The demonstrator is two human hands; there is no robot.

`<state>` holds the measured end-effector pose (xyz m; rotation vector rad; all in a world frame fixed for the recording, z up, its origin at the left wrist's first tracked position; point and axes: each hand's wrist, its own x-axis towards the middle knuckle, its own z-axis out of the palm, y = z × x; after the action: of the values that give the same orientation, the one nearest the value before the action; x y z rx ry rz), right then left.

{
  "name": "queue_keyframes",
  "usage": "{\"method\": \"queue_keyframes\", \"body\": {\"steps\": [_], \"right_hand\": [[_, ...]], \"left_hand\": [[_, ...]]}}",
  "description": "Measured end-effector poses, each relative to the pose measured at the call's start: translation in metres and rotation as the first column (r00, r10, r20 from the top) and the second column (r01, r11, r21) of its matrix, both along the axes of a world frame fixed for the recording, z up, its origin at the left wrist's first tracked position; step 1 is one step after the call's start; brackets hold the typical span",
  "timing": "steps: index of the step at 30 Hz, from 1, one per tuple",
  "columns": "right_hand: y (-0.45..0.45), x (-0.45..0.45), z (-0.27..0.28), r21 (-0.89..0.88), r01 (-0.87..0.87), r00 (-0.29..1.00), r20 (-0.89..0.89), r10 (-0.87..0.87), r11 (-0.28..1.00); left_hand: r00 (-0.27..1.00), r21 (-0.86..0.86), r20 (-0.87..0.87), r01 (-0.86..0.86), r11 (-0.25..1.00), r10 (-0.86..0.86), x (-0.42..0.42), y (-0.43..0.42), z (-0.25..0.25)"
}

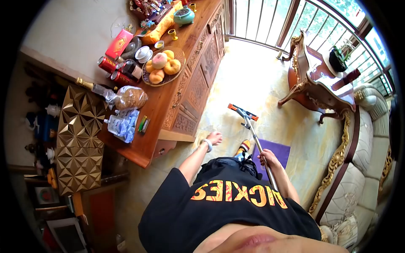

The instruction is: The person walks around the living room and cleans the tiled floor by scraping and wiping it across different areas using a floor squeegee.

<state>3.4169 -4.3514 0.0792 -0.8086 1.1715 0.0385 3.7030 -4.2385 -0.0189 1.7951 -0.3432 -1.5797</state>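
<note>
My right hand is closed round the metal pole of a long-handled mop. Its narrow orange-and-black head lies on the tiled floor ahead of my feet. The pole slants back past my right side. My left hand, with a pale bangle on the wrist, hangs empty beside the wooden cabinet, its fingers loosely apart and touching nothing. Below it shows one foot in a striped slipper. A purple mat lies on the floor under the pole and my right hand.
Along the left, a carved wooden cabinet carries a fruit basket, red cans, bagged bread and a teal pot. To the right stand a carved table and a cream sofa. Railings close the far end.
</note>
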Motion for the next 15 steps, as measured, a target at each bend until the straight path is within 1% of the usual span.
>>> {"method": "queue_keyframes", "body": {"steps": [1,3,4,5,6,7,8,9,10,11,13,15], "right_hand": [[-0.022,0.004,-0.006,-0.041,-0.045,0.999,-0.012,0.045,0.998],[-0.064,0.011,-0.014,-0.104,-0.146,0.988,-0.058,0.141,0.984],[-0.08,0.015,-0.012,-0.153,-0.208,0.978,-0.023,0.207,0.966],[-0.096,0.024,-0.008,-0.152,-0.249,0.969,-0.049,0.244,0.957],[-0.109,0.03,-0.008,-0.201,-0.284,0.959,-0.038,0.282,0.938],[-0.114,0.036,-0.013,-0.216,-0.276,0.96,-0.025,0.278,0.936],[-0.122,0.041,-0.009,-0.188,-0.293,0.956,-0.037,0.291,0.938],[-0.126,0.044,0.006,-0.172,-0.251,0.966,0.026,0.259,0.953],[-0.129,0.038,-0.005,-0.223,-0.264,0.96,0.035,0.279,0.938],[-0.136,0.033,0.012,-0.273,-0.423,0.901,-0.027,0.433,0.864],[-0.141,0.007,0.03,-0.445,-0.567,0.813,-0.165,0.559,0.693],[-0.141,-0.026,0.08,-0.52,-0.544,0.821,-0.167,0.546,0.659]], "left_hand": [[0.998,-0.003,-0.066,0.004,1.0,-0.004,-0.012,-0.023,0.001],[0.989,-0.009,-0.117,0.089,0.996,-0.09,-0.041,-0.071,0.005],[0.978,-0.007,-0.14,0.154,0.988,-0.154,-0.055,-0.093,0.008],[0.96,-0.004,-0.171,0.226,0.974,-0.224,-0.069,-0.115,0.01],[0.958,0.061,-0.254,0.153,0.986,-0.133,-0.084,-0.135,0.009],[0.941,0.133,-0.337,0.093,0.987,-0.043,-0.098,-0.152,0.002],[0.88,0.152,-0.475,0.077,0.985,0.005,-0.116,-0.171,-0.034],[0.797,0.175,-0.601,0.062,0.983,0.057,-0.132,-0.188,-0.07],[0.741,0.272,-0.619,-0.112,0.956,0.263,-0.149,-0.209,-0.062],[0.65,0.385,-0.601,-0.274,0.881,0.465,-0.165,-0.226,-0.04],[0.643,0.398,-0.404,-0.518,0.758,0.651,-0.184,-0.247,-0.038],[0.651,0.296,-0.361,-0.6,0.744,0.668,-0.187,-0.253,-0.087]]}}
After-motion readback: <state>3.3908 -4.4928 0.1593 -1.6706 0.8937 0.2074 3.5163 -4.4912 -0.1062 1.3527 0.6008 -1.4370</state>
